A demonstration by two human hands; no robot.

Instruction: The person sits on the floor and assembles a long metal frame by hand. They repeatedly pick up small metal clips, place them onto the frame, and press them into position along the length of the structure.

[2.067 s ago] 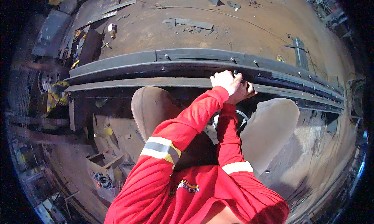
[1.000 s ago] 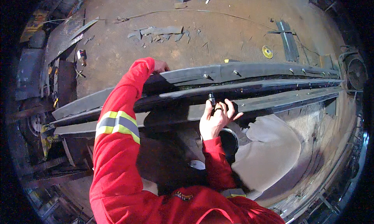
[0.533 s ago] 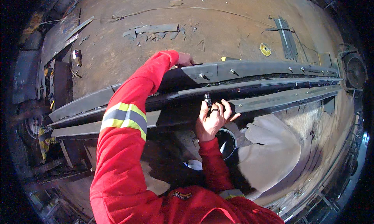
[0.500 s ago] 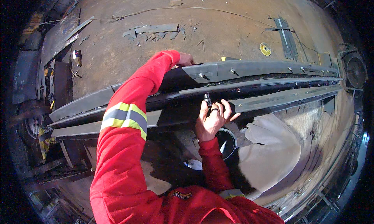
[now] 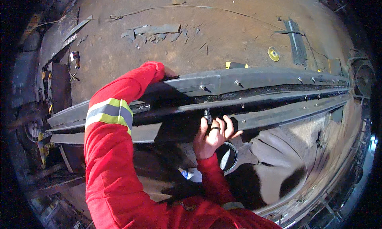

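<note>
A long assembly of dark steel strips with several bolts along it crosses in front of me. My right hand, a dark ring on one finger, is at its near side. Thumb and forefinger are closed round a small dark metal cylinder that looks like a socket, its top against the middle strip near a bolt. The other fingers are loosely curled. My left arm reaches over the assembly, and my left hand is at the far side of the back strip. Its fingers are hidden there.
Under my right hand stands a round dark bucket, beside a brown sheet or cloth. Beyond the assembly lie a yellow disc, a yellow-and-black item, metal strips, scrap pieces and a cable.
My left arm has shifted left, and its hand has dropped farther behind the back strip. The right hand keeps its hold on the socket-like piece, slightly lower in view.
</note>
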